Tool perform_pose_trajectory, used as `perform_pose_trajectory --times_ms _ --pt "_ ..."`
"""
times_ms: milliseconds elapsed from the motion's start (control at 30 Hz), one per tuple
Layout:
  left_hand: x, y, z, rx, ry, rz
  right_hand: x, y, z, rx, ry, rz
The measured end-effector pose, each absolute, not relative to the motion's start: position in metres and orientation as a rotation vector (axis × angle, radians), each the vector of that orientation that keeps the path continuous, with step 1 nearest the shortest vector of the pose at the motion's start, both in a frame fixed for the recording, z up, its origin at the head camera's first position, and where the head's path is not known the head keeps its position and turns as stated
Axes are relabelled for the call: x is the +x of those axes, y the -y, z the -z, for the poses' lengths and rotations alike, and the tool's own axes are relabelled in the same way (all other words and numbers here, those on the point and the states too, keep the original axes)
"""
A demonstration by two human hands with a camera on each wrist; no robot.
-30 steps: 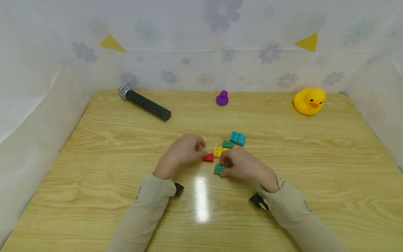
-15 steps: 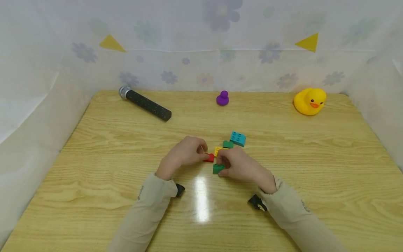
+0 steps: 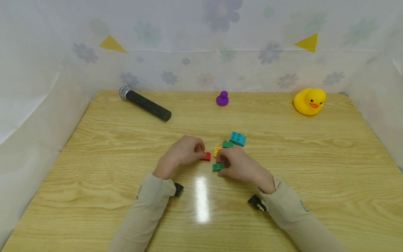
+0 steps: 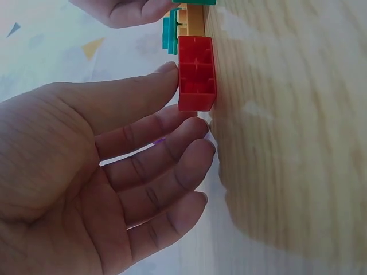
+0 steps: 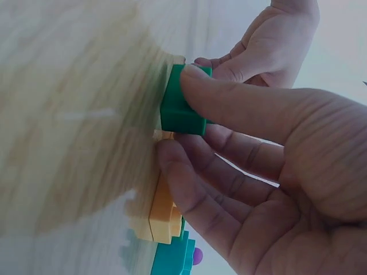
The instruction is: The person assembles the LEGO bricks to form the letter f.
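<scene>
In the head view my left hand (image 3: 184, 150) pinches a small red toy brick (image 3: 206, 156). The left wrist view shows the hollow underside of the red brick (image 4: 196, 69), with the thumb along one side and the fingers behind it. My right hand (image 3: 242, 166) holds a green brick (image 3: 217, 167), two studs showing; in the right wrist view the thumb presses the green brick (image 5: 180, 109) and the fingers lie beyond it. The red and green bricks are apart. Just behind them is a yellow brick (image 3: 217, 151), partly hidden by the right hand.
Beyond the yellow brick lie another green brick (image 3: 228, 144) and a blue brick (image 3: 237, 138). Farther back on the wooden table (image 3: 94, 168) are a toy microphone (image 3: 146, 104), a small purple piece (image 3: 222, 99) and a yellow rubber duck (image 3: 310, 101).
The red brick went slightly right, then back left, away from the yellow brick. My right hand shifted the green brick a little left and turned it, so its studs now face up.
</scene>
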State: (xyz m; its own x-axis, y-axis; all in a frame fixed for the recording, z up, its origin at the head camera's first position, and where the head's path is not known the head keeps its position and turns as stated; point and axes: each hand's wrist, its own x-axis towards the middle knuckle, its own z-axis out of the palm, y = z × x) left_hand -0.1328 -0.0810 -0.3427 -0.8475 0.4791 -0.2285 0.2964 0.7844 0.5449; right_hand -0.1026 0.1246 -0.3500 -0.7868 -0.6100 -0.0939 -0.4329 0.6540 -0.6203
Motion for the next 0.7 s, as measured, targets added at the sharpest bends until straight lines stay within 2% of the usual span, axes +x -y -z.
perform_pose_trajectory --times_ms 700 --pt "-0.1324 0.08 0.3424 0.591 -2.575 -0.696 -0.1034 -0.1248 0.3525 -0.867 -2.592 0.848"
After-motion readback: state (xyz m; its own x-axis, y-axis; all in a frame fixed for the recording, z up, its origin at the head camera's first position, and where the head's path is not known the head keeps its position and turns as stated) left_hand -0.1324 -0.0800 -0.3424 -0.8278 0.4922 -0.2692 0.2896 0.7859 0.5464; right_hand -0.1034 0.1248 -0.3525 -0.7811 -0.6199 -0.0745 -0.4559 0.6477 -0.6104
